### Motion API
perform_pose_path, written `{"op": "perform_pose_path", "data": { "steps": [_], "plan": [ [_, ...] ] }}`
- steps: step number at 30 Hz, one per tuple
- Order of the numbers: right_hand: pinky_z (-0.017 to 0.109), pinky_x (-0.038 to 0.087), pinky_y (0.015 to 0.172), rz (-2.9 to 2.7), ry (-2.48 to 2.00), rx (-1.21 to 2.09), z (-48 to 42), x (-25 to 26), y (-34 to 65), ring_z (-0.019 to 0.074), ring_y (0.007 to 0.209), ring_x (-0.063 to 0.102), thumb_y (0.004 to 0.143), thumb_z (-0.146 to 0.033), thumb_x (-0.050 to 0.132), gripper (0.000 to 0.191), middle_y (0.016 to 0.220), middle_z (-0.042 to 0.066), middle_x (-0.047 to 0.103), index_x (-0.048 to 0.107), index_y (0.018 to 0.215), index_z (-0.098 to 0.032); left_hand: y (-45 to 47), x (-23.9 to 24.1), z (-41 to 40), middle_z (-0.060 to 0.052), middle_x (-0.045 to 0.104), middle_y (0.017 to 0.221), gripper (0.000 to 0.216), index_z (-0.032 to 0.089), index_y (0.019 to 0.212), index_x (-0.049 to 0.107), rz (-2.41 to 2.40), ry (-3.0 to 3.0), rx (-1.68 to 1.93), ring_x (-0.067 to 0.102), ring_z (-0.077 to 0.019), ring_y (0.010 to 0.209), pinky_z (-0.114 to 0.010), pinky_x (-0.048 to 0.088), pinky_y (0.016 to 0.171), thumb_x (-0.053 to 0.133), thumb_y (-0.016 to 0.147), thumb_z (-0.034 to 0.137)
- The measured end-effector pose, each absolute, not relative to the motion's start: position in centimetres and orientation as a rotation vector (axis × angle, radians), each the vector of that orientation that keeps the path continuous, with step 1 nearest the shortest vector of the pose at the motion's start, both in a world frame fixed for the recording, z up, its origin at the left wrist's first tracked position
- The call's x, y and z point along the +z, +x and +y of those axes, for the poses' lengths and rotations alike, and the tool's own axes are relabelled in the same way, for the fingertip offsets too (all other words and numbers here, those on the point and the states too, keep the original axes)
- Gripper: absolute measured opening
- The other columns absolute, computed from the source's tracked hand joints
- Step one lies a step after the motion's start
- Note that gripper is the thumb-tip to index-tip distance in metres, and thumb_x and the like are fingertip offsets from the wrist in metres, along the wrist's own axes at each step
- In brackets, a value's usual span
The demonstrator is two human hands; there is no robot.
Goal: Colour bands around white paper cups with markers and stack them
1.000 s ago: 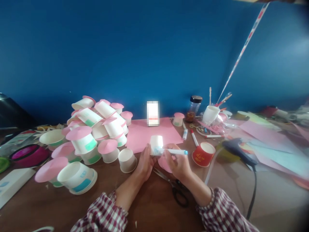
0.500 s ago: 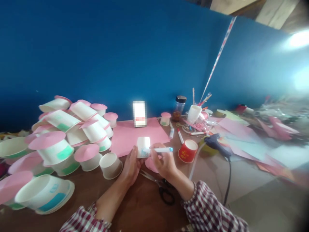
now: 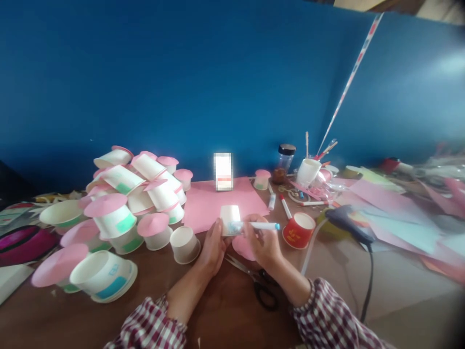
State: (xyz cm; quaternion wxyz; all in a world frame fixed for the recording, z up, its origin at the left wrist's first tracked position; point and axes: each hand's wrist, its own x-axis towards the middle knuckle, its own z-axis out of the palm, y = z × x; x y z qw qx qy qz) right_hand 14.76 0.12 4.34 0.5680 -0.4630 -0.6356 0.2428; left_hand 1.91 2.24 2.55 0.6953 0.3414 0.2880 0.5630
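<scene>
My left hand [image 3: 211, 247] grips a small white paper cup [image 3: 230, 216] turned upside down just above the brown table [image 3: 225, 315]. My right hand [image 3: 263, 245] pinches a white marker with a blue end [image 3: 263, 226], its tip laid against the cup's lower side where a blue patch shows. A pink paper disc [image 3: 242, 247] lies on the table under my right hand. Black-handled scissors [image 3: 259, 286] lie below my wrists.
A heap of white cups with pink discs [image 3: 141, 194] fills the left. A lone white cup [image 3: 184, 243] and a red cup [image 3: 298, 230] flank my hands. A pink sheet [image 3: 207, 201] lies behind, a glue gun [image 3: 348, 220] with cord at right, coloured papers beyond.
The view swung left and back again. Both hands keep hold of the cup and the marker in the same pose; the marker stays against the cup's side.
</scene>
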Motion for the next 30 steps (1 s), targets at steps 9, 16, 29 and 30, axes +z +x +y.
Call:
{"op": "perform_pose_path", "data": {
  "steps": [9, 16, 29, 30],
  "plan": [
    [0.019, 0.044, 0.049, -1.547, -1.119, 0.556, 0.04, 4.61, 14.67, 0.0098, 0.051, 0.052, 0.085, -0.023, 0.050, 0.010, 0.064, -0.001, 0.059, 0.058, 0.085, -0.017, 1.77, 2.24, 2.20, -0.011, 0.067, 0.103, 0.040, 0.016, 0.101, 0.061, 0.640, 0.793, 1.246, 0.058, -0.0245, 0.104, -0.037, 0.045, 0.090, 0.054, 0.080, 0.049],
    [0.020, 0.044, 0.051, -1.558, -1.137, 0.550, 0.02, 4.66, 14.71, 0.0117, 0.054, 0.056, 0.086, -0.024, 0.049, 0.012, 0.064, 0.000, 0.061, 0.058, 0.083, -0.017, 1.81, 2.27, 2.20, -0.011, 0.066, 0.102, 0.038, 0.016, 0.097, 0.062, 0.630, 0.817, 1.259, 0.059, -0.0250, 0.101, -0.036, 0.047, 0.087, 0.053, 0.081, 0.049],
    [0.020, 0.044, 0.052, -1.503, -1.174, 0.583, -0.05, 4.59, 14.96, 0.0118, 0.055, 0.056, 0.089, -0.029, 0.048, 0.019, 0.064, 0.001, 0.061, 0.059, 0.082, -0.016, 1.87, 2.19, 2.15, -0.011, 0.066, 0.105, 0.037, 0.018, 0.100, 0.061, 0.629, 0.790, 1.265, 0.057, -0.0268, 0.106, -0.037, 0.046, 0.088, 0.053, 0.081, 0.048],
    [0.020, 0.044, 0.053, -1.501, -1.171, 0.585, -0.02, 4.58, 14.96, 0.0119, 0.056, 0.056, 0.089, -0.030, 0.048, 0.019, 0.066, 0.001, 0.061, 0.059, 0.083, -0.016, 1.87, 2.15, 2.18, -0.011, 0.066, 0.106, 0.036, 0.017, 0.101, 0.061, 0.623, 0.794, 1.266, 0.057, -0.0267, 0.106, -0.037, 0.046, 0.088, 0.053, 0.081, 0.046]
  ]
}}
